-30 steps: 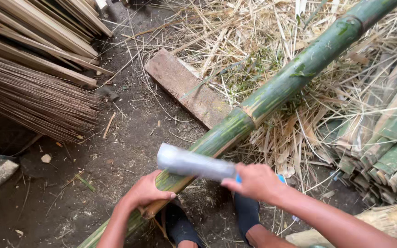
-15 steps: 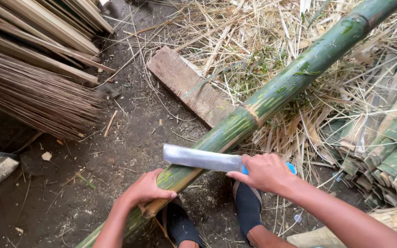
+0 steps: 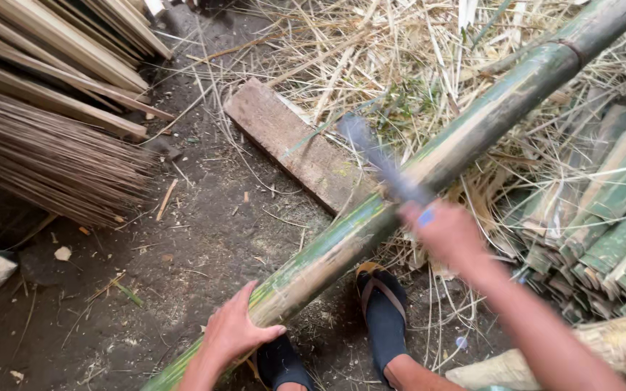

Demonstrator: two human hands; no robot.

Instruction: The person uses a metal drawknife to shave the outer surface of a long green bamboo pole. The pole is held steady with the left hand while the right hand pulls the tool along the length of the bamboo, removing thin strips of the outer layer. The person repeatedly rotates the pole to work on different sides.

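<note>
A long green bamboo pole [image 3: 472, 137] runs from the lower left to the upper right, resting across a wooden plank [image 3: 295, 148]. My left hand [image 3: 235, 329] presses down on the pole's near end. My right hand [image 3: 449, 233] grips the blue handle of a broad knife [image 3: 378, 161], whose blurred blade lies against the pole near a node. My two feet in dark socks and sandals [image 3: 382, 311] stand just beside the pole.
Bundles of thin bamboo splints [image 3: 45, 156] and flat slats [image 3: 74, 43] are stacked at the left. Split green bamboo strips [image 3: 610, 217] pile up at the right. Dry straw [image 3: 371, 51] covers the dirt ground behind the pole.
The knife swung from lying flat above my hands to striking the pole farther up. My right hand moved up and right with it. The left hand stayed on the pole.
</note>
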